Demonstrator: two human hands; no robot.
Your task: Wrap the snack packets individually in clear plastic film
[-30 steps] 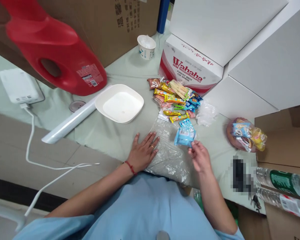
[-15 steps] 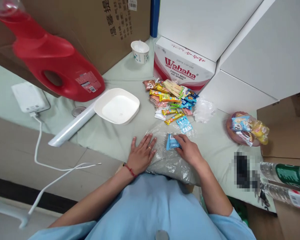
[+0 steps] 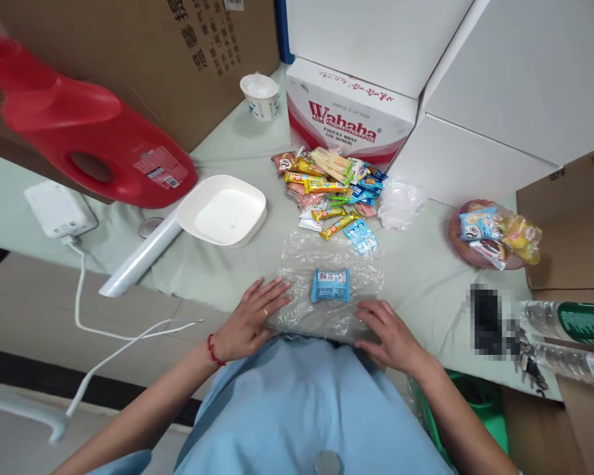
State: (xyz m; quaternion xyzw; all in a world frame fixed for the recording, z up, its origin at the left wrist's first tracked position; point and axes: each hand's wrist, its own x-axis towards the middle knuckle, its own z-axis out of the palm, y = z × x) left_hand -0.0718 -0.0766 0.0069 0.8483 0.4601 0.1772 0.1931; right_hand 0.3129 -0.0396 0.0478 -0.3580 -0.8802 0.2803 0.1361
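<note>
A small blue snack packet (image 3: 330, 285) lies flat on a crinkled sheet of clear plastic film (image 3: 297, 260) in front of my body. At the film's left edge rests my left hand (image 3: 255, 313), fingers stretched out and holding nothing. My right hand (image 3: 389, 333) touches the near right part of the film, its fingers apart and slightly bent. Neither hand touches the packet. Beyond the film is a pile of wrapped snacks (image 3: 327, 187), with a light blue sachet (image 3: 361, 236) at its near side.
To the left are a white bowl (image 3: 222, 214), a roll of film (image 3: 141, 254), a red jug (image 3: 94, 142) and a cabled power bank (image 3: 61, 210). Behind stand a paper cup (image 3: 261, 99) and a Wahaha box (image 3: 346, 122). A snack bowl (image 3: 459, 241) and bottles (image 3: 564, 320) are right.
My right hand has let go of the blue packet, leaving it on the film, and moved to the film's near right. My left hand has shifted left and nearer my body.
</note>
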